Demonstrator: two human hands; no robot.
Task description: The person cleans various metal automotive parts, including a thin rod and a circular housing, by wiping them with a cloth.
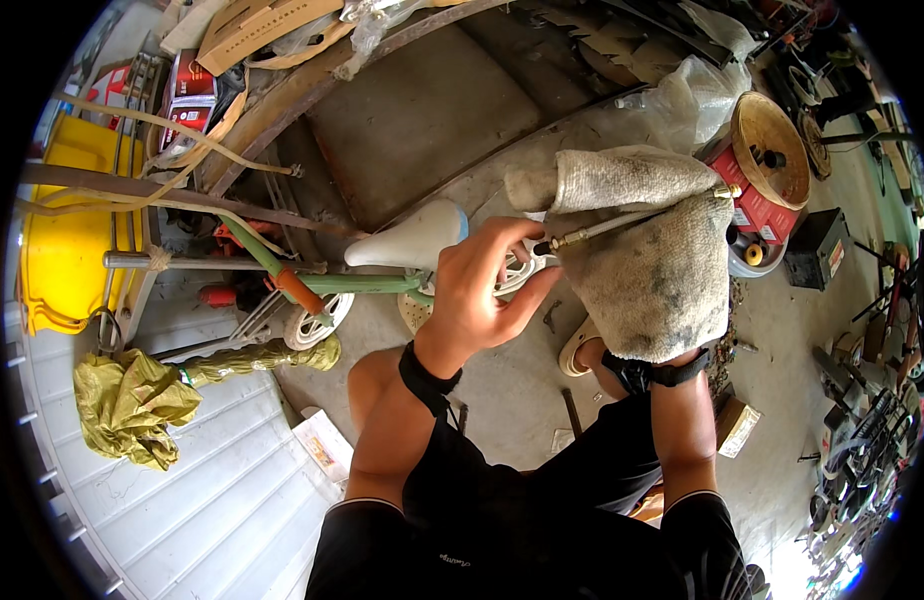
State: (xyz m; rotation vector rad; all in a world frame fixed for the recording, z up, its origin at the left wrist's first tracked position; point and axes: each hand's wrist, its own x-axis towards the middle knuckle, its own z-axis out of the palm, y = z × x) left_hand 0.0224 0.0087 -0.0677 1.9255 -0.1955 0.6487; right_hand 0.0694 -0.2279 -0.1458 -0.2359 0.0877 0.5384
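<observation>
A grey-white towel point(642, 277) with dark stains covers my right hand, so its fingers are hidden; only the wrist with a black strap shows. Across the towel lies a thin hose point(619, 223) with brass fittings. One brass fitting point(728, 192) is at its far right end, and a black tip point(541, 248) is at its left end. My left hand point(481, 281) is beside that tip, thumb and forefinger spread on either side of it. Behind the left hand are the white saddle point(409, 238) and green frame point(357, 283) of a small bicycle.
At left stand a yellow bin point(72, 232) and metal rods. A yellow-green woven sack point(136, 409) lies on white corrugated sheeting point(207, 480). To the right are a round basket point(762, 169) on a red box, a basin point(766, 262) and a black box point(816, 247).
</observation>
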